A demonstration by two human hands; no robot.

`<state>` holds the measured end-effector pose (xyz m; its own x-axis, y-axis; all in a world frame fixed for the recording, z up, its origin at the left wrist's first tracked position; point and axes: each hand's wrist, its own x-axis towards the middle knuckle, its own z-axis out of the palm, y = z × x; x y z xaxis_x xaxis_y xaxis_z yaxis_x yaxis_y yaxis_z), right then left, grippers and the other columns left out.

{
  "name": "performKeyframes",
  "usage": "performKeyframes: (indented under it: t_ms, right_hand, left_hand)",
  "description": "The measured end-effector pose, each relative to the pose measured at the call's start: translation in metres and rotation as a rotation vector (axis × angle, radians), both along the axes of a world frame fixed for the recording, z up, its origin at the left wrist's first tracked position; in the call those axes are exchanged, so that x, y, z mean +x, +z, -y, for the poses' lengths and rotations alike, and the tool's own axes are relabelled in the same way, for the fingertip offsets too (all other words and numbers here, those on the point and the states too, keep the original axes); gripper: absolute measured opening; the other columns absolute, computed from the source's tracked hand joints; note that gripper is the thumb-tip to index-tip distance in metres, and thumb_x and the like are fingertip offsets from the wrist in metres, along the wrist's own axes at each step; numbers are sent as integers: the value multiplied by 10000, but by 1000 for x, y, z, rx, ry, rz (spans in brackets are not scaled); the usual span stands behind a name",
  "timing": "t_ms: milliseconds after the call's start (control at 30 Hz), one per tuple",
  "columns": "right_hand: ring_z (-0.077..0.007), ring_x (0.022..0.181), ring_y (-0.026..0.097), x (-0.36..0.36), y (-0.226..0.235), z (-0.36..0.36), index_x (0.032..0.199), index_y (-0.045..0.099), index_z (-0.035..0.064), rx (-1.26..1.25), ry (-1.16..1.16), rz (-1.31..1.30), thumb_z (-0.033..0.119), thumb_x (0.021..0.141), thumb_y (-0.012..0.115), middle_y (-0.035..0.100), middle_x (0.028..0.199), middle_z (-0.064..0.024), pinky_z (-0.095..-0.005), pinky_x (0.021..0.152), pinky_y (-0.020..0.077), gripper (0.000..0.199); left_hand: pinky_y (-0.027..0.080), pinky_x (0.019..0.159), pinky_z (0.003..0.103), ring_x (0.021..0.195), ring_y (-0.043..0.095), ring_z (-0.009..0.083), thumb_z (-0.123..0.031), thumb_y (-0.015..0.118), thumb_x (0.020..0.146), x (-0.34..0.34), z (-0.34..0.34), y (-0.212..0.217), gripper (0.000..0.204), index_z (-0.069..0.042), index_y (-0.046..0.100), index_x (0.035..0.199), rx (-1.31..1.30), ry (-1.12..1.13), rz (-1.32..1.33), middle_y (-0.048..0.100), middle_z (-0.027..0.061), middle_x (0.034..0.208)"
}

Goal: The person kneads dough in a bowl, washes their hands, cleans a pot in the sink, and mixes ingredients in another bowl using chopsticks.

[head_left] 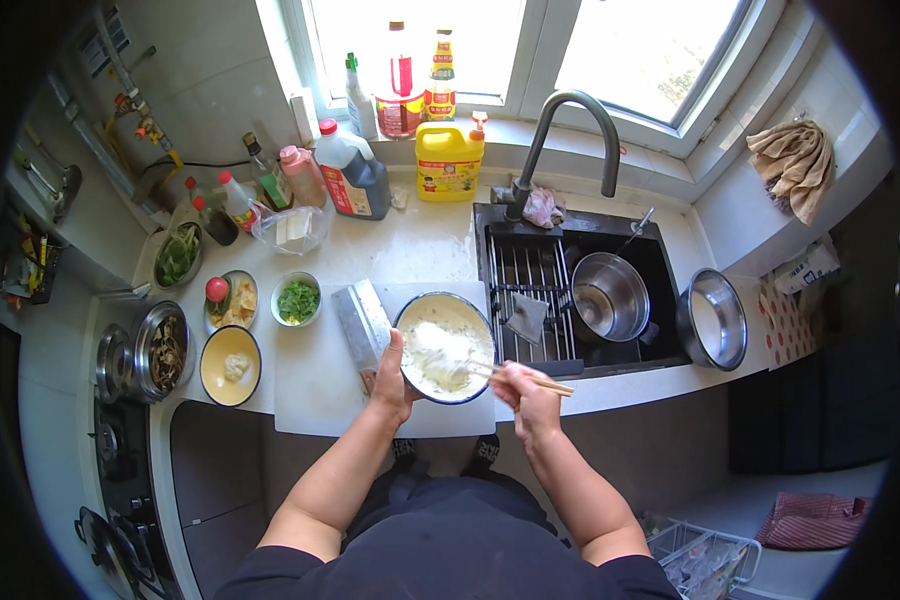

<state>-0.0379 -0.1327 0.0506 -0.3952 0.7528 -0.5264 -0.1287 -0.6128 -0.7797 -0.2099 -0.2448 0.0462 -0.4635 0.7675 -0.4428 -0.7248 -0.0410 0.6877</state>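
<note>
Left hand (391, 375): fingers clamped on the left side of the mixing bowl, thumb up along the rim, the other fingers partly hidden beneath it.

Right hand (528, 398): fingers closed together around the chopsticks (554, 385), slightly blurred; the tips reach leftward from these fingers into the bowl.

Mixing bowl (473, 315), dark-rimmed, pale inside: between the two sets of fingers, above the near part of the cutting board. Contents: a white, floury mixture (438, 350), loose and uneven.

Cutting board (310, 388), white: below and left of the left fingers, on the counter (410, 250).

Cleaver (361, 318), broad-bladed: just beyond the left fingers, on the board, beside the bowl.

Small bowl (298, 277) of chopped greens (298, 301): farther out and left of the left fingers.

Yellow bowl (215, 384), dark-rimmed, holding a pale lump (236, 366): well left of the left fingers.

Drying rack (540, 285), metal bars: beyond the right fingers, over the left part of the sink (660, 262).

Steel pot (625, 277): beyond and right of the right fingers, in the sink.

Metal basin (718, 318): far right of the right fingers, beside the sink.
</note>
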Motion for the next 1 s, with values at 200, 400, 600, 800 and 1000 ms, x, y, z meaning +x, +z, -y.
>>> performKeyframes:
  t_ms: [200, 400, 600, 800, 1000]
  right_hand:
    - [-198, 716, 658, -6, -3, 3, 925, 608, -42, 2, -36, -47, 74, 852, 593, 647, 834, -144, -249, 605, 558, 138]
    - [-208, 726, 660, -6, -11, -5, 957, 586, -49, 94, -39, -28, 87, 858, 582, 638, 864, -147, -263, 608, 573, 169]
    - [-208, 729, 659, -7, -11, -11, 927, 611, -32, 132, 21, 34, 84, 851, 590, 642, 826, -135, -271, 623, 569, 140]
    - [-207, 706, 657, -10, -3, -10, 908, 610, -32, 74, -22, -20, 84, 846, 603, 643, 856, -140, -270, 611, 557, 132]
    - [-226, 722, 662, -13, -1, -16, 911, 594, -46, 159, -41, 12, 76, 850, 587, 634, 831, -136, -280, 590, 574, 137]
  left_hand:
    - [399, 976, 410, 1191, 470, 252, -682, 372, 834, -3, 2, 0, 805, -45, 367, 1326, 20, 0, 36, 470, 125, 1298]
    - [398, 976, 414, 1190, 472, 264, -695, 374, 823, -7, 4, 11, 825, -39, 370, 1325, 50, 15, 49, 476, 131, 1294]
    - [464, 888, 427, 1119, 534, 252, -691, 405, 818, -11, 3, -5, 803, -64, 365, 1319, 43, 45, -18, 506, 114, 1253]
    - [455, 897, 433, 1124, 530, 251, -685, 409, 821, -8, 6, -4, 803, -56, 367, 1318, 9, 69, 22, 507, 124, 1250]
    - [385, 983, 414, 1175, 481, 264, -685, 383, 828, -10, 0, 9, 814, -40, 368, 1324, 54, 10, 50, 477, 132, 1289]
